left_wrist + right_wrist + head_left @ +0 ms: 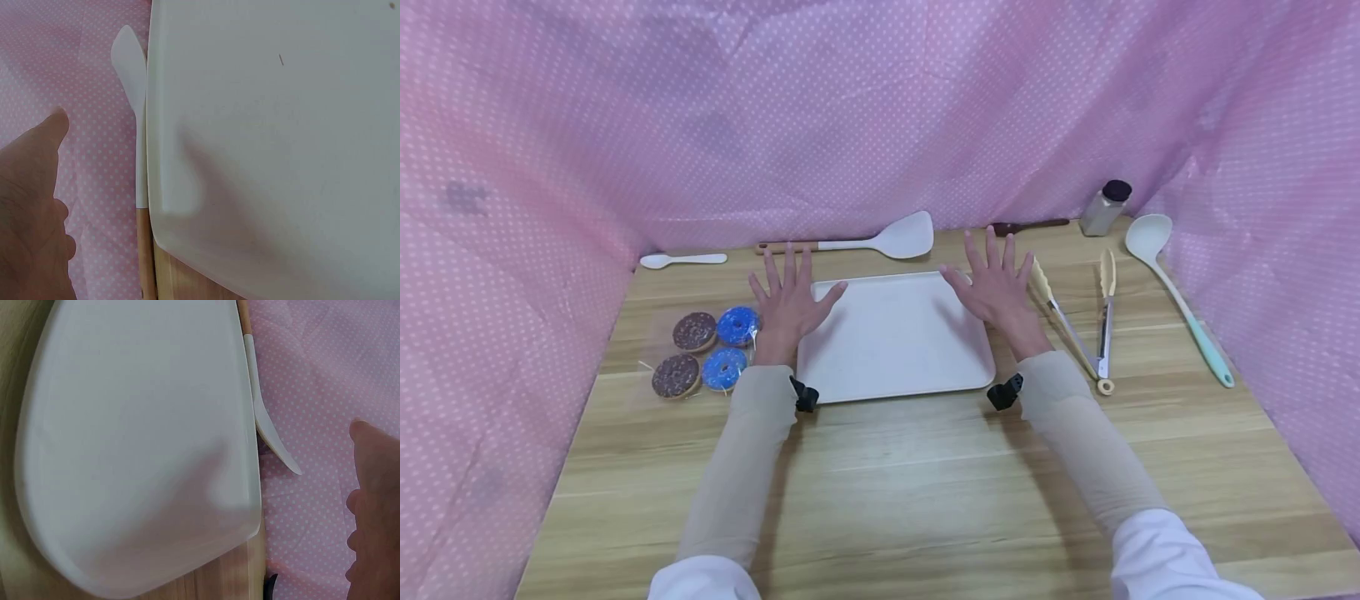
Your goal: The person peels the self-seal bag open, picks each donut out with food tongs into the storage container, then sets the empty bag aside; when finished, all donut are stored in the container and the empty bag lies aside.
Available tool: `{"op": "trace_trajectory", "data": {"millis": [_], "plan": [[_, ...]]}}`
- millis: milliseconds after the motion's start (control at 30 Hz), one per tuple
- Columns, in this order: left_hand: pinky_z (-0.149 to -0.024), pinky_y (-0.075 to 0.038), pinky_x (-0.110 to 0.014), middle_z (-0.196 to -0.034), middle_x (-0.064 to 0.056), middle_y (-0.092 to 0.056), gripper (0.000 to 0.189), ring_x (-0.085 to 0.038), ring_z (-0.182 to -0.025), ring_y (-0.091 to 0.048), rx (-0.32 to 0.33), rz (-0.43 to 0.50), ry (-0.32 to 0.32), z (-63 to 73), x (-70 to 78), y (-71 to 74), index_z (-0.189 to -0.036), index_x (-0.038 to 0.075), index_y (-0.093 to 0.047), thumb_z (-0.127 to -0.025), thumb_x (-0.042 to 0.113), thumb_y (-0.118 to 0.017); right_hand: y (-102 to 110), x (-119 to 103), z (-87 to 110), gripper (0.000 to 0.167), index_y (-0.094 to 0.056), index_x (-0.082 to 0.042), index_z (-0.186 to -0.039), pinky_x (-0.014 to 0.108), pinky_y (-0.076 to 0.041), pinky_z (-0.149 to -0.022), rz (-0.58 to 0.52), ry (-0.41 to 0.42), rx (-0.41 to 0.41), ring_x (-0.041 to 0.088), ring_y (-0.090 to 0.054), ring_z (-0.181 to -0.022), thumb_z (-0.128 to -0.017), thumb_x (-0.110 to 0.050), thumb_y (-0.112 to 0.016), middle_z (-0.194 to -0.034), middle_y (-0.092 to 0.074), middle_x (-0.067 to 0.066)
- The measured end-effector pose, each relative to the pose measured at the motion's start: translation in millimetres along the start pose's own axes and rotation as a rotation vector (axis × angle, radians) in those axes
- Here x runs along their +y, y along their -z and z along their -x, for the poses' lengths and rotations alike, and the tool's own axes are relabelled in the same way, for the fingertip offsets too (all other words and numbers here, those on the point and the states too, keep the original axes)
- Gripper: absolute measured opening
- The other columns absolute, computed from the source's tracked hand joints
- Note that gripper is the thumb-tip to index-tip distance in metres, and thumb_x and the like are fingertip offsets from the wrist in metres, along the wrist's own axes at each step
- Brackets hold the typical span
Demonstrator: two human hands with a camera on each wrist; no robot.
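My left hand (787,312) spreads its fingers above the left edge of a white rectangular tray (895,337), holding nothing. Over the tray's right edge, my right hand (998,292) is likewise spread and holds nothing. In both wrist views a thumb and some fingertips show beside the tray, and a hand's shadow falls on it. Left of the left hand lie two chocolate-brown donuts (694,332) and two blue donuts (724,369), in what looks like clear wrapping. Nearest to the right hand is a pair of tongs (1105,325), spread into a V.
Behind the tray lies a white spatula (904,237) with a wooden handle. A small white spoon (683,260) is at the back left. At the back right are a dark brown utensil (1028,227), a black-capped jar (1105,210) and a ladle (1180,292). Pink dotted cloth (850,108) surrounds the table (895,500).
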State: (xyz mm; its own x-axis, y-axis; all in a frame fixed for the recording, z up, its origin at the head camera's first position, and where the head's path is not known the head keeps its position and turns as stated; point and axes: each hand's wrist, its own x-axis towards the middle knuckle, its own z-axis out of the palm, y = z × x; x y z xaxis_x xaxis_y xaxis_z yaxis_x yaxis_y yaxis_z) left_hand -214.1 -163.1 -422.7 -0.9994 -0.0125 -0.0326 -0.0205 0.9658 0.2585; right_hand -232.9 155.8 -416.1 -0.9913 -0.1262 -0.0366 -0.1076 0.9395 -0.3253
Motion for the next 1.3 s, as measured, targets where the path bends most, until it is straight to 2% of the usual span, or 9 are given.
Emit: {"op": "trace_trajectory", "data": {"millis": [233,400,500,600,767,933,1067,1200,1300], "plan": [[-0.109,0.015,-0.065,-0.158,0.001,0.022,0.091,-0.027,-0.137,0.036,-0.007,0.018,-0.006,0.4,0.7,-1.0,-0.149,0.031,0.016,-0.085,0.08,-0.026,-1,-1,-0.5,0.081,0.01,-0.031,-0.151,0.066,0.02,-0.106,0.0,0.007,-0.014,0.034,0.028,-0.14,-0.089,-0.077,-0.015,-0.156,0.026,0.002],[-0.111,0.014,-0.064,-0.157,0.002,0.023,0.09,-0.026,-0.137,0.036,0.0,0.055,-0.042,-0.4,-1.4,-1.6,-0.152,0.029,0.011,-0.086,0.079,-0.026,-3,-4,-3.6,0.082,0.007,-0.031,-0.152,0.064,0.013,-0.111,-0.005,0.034,0.032,0.032,0.023,-0.144,-0.089,-0.076,-0.021,-0.159,0.02,0.004],[-0.113,0.009,-0.062,-0.158,0.002,0.021,0.087,-0.028,-0.141,0.03,0.016,0.119,-0.081,-0.1,-4.2,3.1,-0.154,0.025,0.003,-0.09,0.074,-0.03,-6,-10,-7.5,0.083,-0.007,-0.022,-0.154,0.059,0.001,-0.116,-0.062,0.115,0.118,0.036,0.006,-0.147,-0.091,-0.068,-0.036,-0.161,0.001,0.014],[-0.116,0.002,-0.058,-0.161,-0.004,0.009,0.082,-0.032,-0.146,0.017,0.041,0.213,-0.125,2.3,-8.5,13.0,-0.154,0.017,-0.009,-0.094,0.065,-0.036,-11,-22,-12.3,0.079,-0.024,-0.009,-0.15,0.054,-0.012,-0.116,-0.168,0.239,0.213,0.037,-0.016,-0.144,-0.091,-0.054,-0.054,-0.154,-0.022,0.02],[-0.118,-0.01,-0.053,-0.159,-0.011,-0.015,0.075,-0.033,-0.148,-0.004,0.076,0.367,-0.138,11.8,-20.7,35.6,-0.151,0.013,-0.023,-0.095,0.058,-0.043,-24,-55,-16.0,0.073,-0.037,-0.001,-0.142,0.048,-0.026,-0.113,-0.301,0.392,0.271,0.035,-0.035,-0.134,-0.088,-0.041,-0.066,-0.144,-0.038,0.021],[-0.117,-0.017,-0.053,-0.151,-0.019,-0.033,0.062,-0.038,-0.142,-0.021,0.152,0.457,-0.154,23.4,-45.1,52.9,-0.145,0.008,-0.036,-0.096,0.043,-0.052,-43,-96,-10.2,0.068,-0.043,-0.003,-0.138,0.039,-0.03,-0.113,-0.369,0.469,0.217,0.029,-0.04,-0.131,-0.088,-0.041,-0.067,-0.14,-0.044,0.015],[-0.116,-0.019,-0.052,-0.146,-0.022,-0.039,0.057,-0.04,-0.139,-0.028,0.191,0.48,-0.144,35.2,-76.2,60.0,-0.142,0.002,-0.04,-0.097,0.034,-0.054,-63,-129,-2.3,0.066,-0.045,-0.004,-0.137,0.035,-0.03,-0.113,-0.383,0.531,0.16,0.025,-0.042,-0.131,-0.088,-0.043,-0.066,-0.138,-0.048,0.012],[-0.113,-0.026,-0.053,-0.148,-0.02,-0.038,0.059,-0.039,-0.138,-0.031,0.156,0.481,-0.067,51.9,-111.7,60.7,-0.143,0.005,-0.039,-0.097,0.04,-0.051,-81,-159,10.2,0.063,-0.047,-0.003,-0.135,0.034,-0.031,-0.113,-0.377,0.594,0.091,0.024,-0.044,-0.129,-0.089,-0.042,-0.066,-0.135,-0.051,0.011],[-0.111,-0.026,-0.056,-0.149,-0.021,-0.035,0.063,-0.041,-0.139,-0.029,0.113,0.468,-0.002,65.3,-136.0,60.6,-0.145,0.006,-0.036,-0.098,0.045,-0.048,-92,-177,21.1,0.063,-0.046,-0.003,-0.135,0.032,-0.03,-0.114,-0.361,0.621,0.021,0.023,-0.043,-0.13,-0.09,-0.043,-0.064,-0.136,-0.05,0.011]]}}
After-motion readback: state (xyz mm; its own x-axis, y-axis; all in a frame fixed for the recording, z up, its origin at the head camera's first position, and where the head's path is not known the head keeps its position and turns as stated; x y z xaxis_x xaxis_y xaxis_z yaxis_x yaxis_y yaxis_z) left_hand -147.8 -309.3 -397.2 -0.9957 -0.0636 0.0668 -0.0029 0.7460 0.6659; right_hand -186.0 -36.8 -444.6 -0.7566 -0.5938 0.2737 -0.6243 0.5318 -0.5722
